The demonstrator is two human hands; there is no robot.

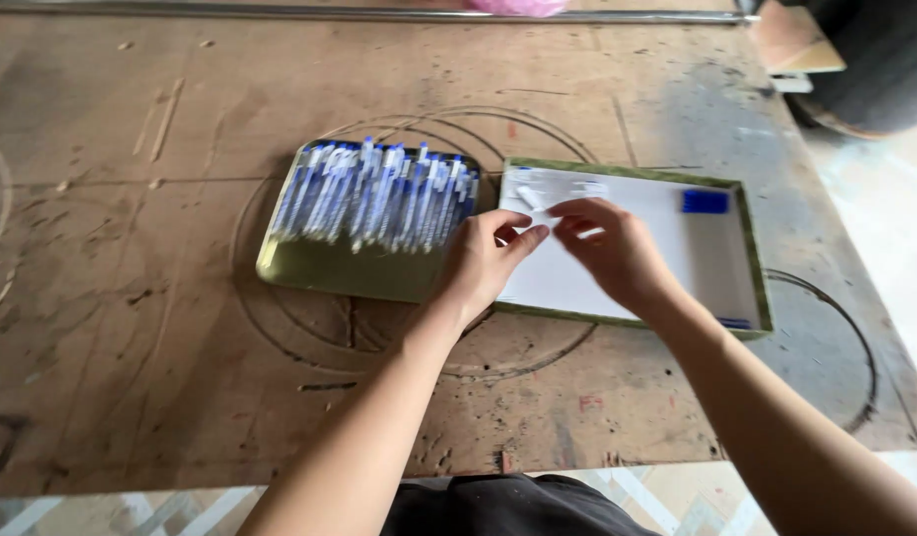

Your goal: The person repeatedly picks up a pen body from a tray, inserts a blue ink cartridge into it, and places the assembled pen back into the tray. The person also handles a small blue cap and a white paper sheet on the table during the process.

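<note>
- Head view, hands first: the left hand (483,260) sits right at the seam between the two trays, fingers curled in with thumb and fingertips pinched close together. It's a bit blurry, so I can't tell for sure if there's anything between them.
- The right hand (612,248) is just beside it, over the near-left part of the white-lined tray (746,260). Its fingers are bent and bunched toward the left hand's fingertips, nearly touching. Whether it's actually gripping something, honestly can't tell, too smeared.
- There's a small white pen-like piece (530,197) lying on the white lining just above both hands, close to the fingertips but not clearly in either one.
- The pens (379,194) are the main event: a whole pile of blue-and-white ones lying side by side across the far half of the green tray (329,270) on the left. The near half of that tray shows bare shiny green.
- The two trays sit next to each other, edges touching or near enough.
- In the white-lined tray, a small blue block (705,201) rests at the far right corner, well apart from the hands, and a little blue bit (734,323) sits by the near right rim.
- Everything's on a scuffed wooden table (131,298) with circle marks scored into it.
- A metal rail (280,12) runs along the far edge.
</note>
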